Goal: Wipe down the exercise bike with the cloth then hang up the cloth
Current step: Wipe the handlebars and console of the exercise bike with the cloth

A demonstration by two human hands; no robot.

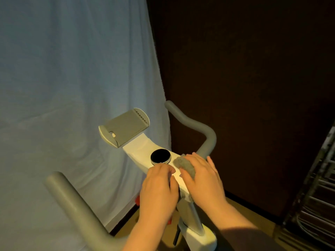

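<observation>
The white exercise bike (139, 151) fills the lower middle, with a grey tablet holder (125, 130), a round black knob (160, 156) and two grey handlebars (195, 124). A small grey cloth (184, 164) lies bunched on the white centre bar just right of the knob. My right hand (203, 176) lies over the cloth and presses it onto the bar, fingers spread. My left hand (159, 187) rests on the bar just below the knob, its fingers curled over the bar's edge. The bar under both hands is hidden.
A pale blue sheet (72, 78) hangs behind the bike on the left. A dark wall (244, 69) stands to the right. A metal rack of rails (319, 187) is at the far right edge. The near left handlebar (76, 205) juts toward me.
</observation>
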